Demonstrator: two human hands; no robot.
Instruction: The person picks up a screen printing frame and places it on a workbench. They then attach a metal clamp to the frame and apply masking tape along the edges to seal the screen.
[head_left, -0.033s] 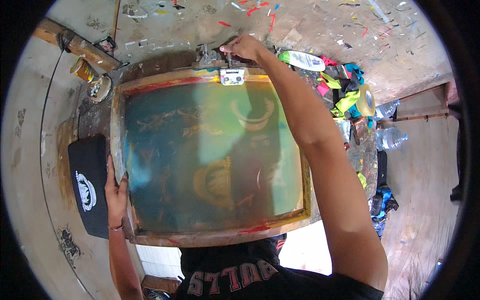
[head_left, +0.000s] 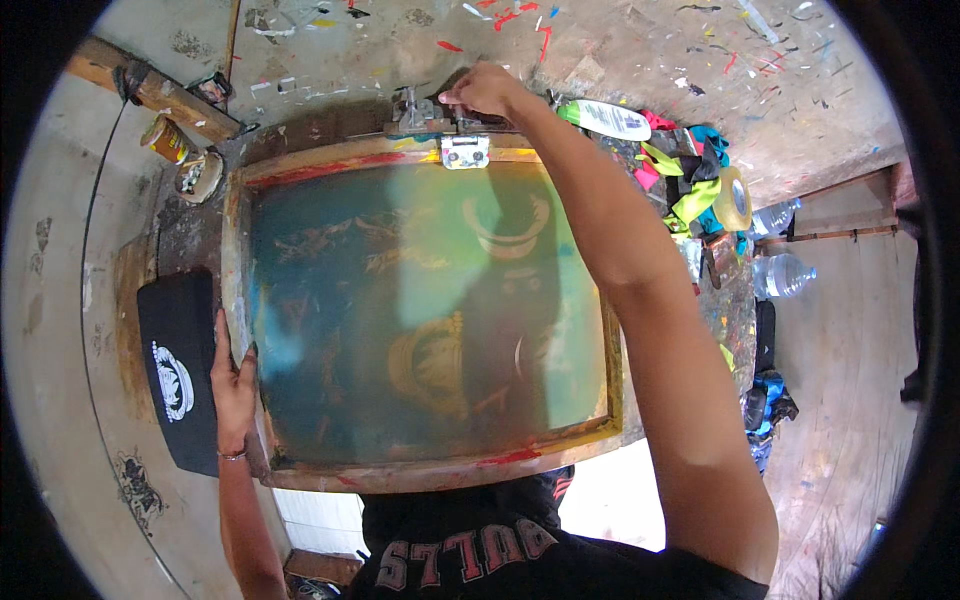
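Note:
A wooden screen-printing frame (head_left: 430,475) with blue-green mesh lies flat on the stained table. A metal hinge clamp (head_left: 465,150) holds its far edge. My right hand (head_left: 485,92) reaches across the screen, fingers closed on the clamp hardware at the top. My left hand (head_left: 235,385) grips the frame's left rail near the lower corner. Just left of that hand lies a black garment (head_left: 178,370) with a white print, partly under the frame.
Two paint tins (head_left: 165,138) stand at the far left corner beside a wooden beam (head_left: 160,92). On the right are coloured rags (head_left: 690,175), a tape roll (head_left: 733,197), a white-green paddle (head_left: 610,118) and plastic bottles (head_left: 780,275).

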